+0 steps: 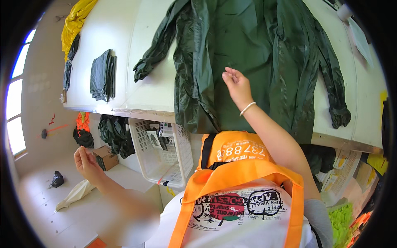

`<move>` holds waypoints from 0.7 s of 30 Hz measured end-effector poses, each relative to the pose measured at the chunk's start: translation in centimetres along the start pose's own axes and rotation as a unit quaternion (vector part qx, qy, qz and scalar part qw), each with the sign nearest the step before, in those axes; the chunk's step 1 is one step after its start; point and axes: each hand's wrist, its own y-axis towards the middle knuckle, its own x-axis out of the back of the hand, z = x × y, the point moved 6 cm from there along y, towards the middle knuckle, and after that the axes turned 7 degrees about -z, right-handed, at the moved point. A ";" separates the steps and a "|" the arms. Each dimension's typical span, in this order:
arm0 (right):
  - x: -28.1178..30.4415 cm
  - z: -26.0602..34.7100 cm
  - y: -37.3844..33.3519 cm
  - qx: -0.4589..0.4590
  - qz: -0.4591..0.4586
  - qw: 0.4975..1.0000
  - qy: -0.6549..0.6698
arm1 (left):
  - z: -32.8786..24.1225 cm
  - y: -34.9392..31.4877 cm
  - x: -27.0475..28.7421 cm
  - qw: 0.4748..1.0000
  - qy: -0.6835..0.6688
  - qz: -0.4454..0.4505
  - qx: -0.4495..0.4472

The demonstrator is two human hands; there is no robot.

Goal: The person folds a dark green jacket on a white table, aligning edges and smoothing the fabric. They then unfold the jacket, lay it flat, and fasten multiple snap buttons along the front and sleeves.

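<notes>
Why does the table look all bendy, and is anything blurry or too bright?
Head view: the fisheye lens bows the front edge of the table and the corners go black; head view: the window at the left glares white; head view: the elbow end of the left arm melts into blur; head view: shiny highlights streak the green coat.

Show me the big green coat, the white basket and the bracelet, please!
Big green coat (248, 45): head view, on the middle of its spread-out body.
White basket (184, 151): head view, on its right wall.
Bracelet (247, 108): head view, on the middle of its pale band.
</notes>
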 end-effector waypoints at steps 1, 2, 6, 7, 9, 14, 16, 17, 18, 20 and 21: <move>-1.1 0.6 -0.1 0.049 0.006 0.997 -0.056 | -0.8 0.4 0.0 1.000 0.001 -0.010 -0.001; -2.6 2.5 -0.6 0.101 0.015 0.989 -0.112 | -1.8 0.8 0.3 1.000 0.005 -0.022 -0.014; -6.7 6.1 1.4 0.246 0.050 0.945 -0.209 | -6.5 3.2 0.7 0.997 0.012 -0.017 -0.079; -7.1 6.5 2.8 0.255 0.048 0.935 -0.242 | -8.0 3.7 0.7 0.995 0.016 -0.016 -0.095; -7.0 6.9 5.5 0.243 0.054 0.916 -0.315 | -9.6 4.5 1.3 0.993 0.020 -0.004 -0.113; -8.1 7.2 9.8 0.261 0.084 0.867 -0.417 | -13.3 6.3 1.1 0.986 0.034 -0.032 -0.158; -9.1 6.6 10.3 0.264 0.098 0.857 -0.431 | -14.5 6.6 0.7 0.982 0.049 -0.051 -0.174; -9.5 6.2 10.3 0.271 0.092 0.862 -0.417 | -15.1 6.8 0.3 0.979 0.057 -0.074 -0.182; -9.9 5.9 10.2 0.275 0.101 0.873 -0.390 | -15.1 7.3 0.2 0.980 0.059 -0.070 -0.179; -10.5 5.4 9.7 0.279 0.117 0.892 -0.335 | -15.0 8.3 0.3 0.981 0.067 -0.060 -0.170; -10.6 5.3 9.5 0.272 0.115 0.901 -0.318 | -15.1 8.4 0.0 0.981 0.074 -0.064 -0.168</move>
